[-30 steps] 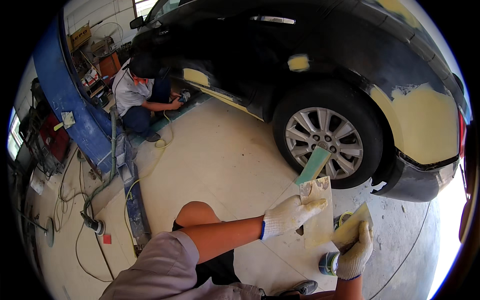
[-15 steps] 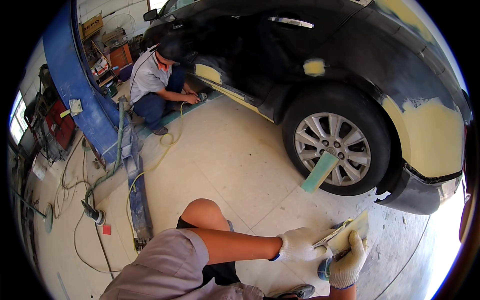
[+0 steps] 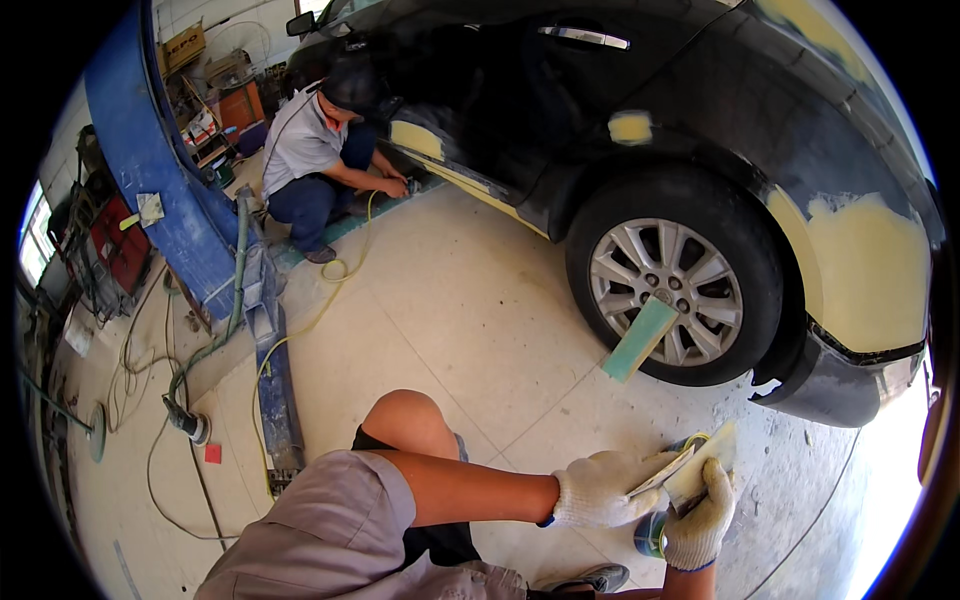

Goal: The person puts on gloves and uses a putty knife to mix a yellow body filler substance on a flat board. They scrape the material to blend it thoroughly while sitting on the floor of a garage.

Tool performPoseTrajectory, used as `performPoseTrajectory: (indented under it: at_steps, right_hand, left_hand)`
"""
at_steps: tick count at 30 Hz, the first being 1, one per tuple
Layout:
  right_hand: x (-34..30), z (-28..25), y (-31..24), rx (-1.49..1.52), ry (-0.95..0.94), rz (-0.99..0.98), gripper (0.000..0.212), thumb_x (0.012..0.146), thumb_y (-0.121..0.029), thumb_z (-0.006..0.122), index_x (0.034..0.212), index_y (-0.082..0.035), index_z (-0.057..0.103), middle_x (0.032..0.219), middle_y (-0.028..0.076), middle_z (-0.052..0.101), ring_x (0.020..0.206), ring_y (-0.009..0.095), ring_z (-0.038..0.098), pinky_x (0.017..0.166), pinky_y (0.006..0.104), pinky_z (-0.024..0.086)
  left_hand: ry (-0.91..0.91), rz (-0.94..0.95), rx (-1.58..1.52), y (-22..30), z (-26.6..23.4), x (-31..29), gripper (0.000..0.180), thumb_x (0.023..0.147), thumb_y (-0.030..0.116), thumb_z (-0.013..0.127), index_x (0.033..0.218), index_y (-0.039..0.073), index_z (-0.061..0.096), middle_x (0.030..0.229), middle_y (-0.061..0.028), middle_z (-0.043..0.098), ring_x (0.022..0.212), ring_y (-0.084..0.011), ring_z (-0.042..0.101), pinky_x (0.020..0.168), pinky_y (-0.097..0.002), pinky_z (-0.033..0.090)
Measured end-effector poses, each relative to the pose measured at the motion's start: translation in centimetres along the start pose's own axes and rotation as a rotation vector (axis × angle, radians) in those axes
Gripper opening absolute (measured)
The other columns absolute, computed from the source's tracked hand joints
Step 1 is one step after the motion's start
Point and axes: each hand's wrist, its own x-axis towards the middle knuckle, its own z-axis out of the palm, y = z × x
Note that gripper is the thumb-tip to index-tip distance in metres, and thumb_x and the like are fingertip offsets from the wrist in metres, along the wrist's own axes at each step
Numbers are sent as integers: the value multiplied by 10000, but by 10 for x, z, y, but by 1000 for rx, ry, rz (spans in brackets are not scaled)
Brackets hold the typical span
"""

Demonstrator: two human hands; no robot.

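Both my hands wear pale knitted gloves, low in the picture right of the middle. My left hand is closed on a thin, pale spreader, seen nearly edge-on. Its edge is at the face of a flat, pale filler board. My right hand grips that board from its near side, thumb on its face. Under and behind the hands stands a dark green can, mostly hidden. Beyond them is a black car with pale yellow filler on its rear corner and smaller patches along its side.
A long green block leans on the rear wheel. A co-worker crouches at the car's sill, holding a tool on a yellow hose. At left stand a blue post and a round sander among cables.
My hands stay close together, with the spreader shifting slightly against the board. The co-worker's head and hands have moved slightly right along the sill.
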Motion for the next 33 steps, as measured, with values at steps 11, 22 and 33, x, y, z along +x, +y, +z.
performPoseTrajectory:
  at_steps: [11,22,33]
  right_hand:
    - [5,2,3,3,-34,21,367,940,-130,587,1295,-38,579,1094,89,677,973,211,690,869,353,578]
    - [8,-4,7,22,-49,34,428,936,-116,591,1353,-35,544,1124,94,665,995,221,691,894,361,578]
    - [18,-21,8,55,43,37,359,955,-142,604,1303,-59,580,1136,84,674,1006,212,688,884,363,565]
  left_hand:
    - [8,-15,-6,1,-6,-2,611,992,261,574,1551,89,398,1183,-268,684,1044,-452,670,874,-507,544]
    - [9,-36,0,5,-8,-2,625,986,265,587,1555,94,393,1138,-264,698,1001,-459,675,840,-521,545]
    - [130,101,-24,-1,-4,0,563,1011,232,558,1535,75,425,1248,-248,666,1079,-433,659,883,-483,539]
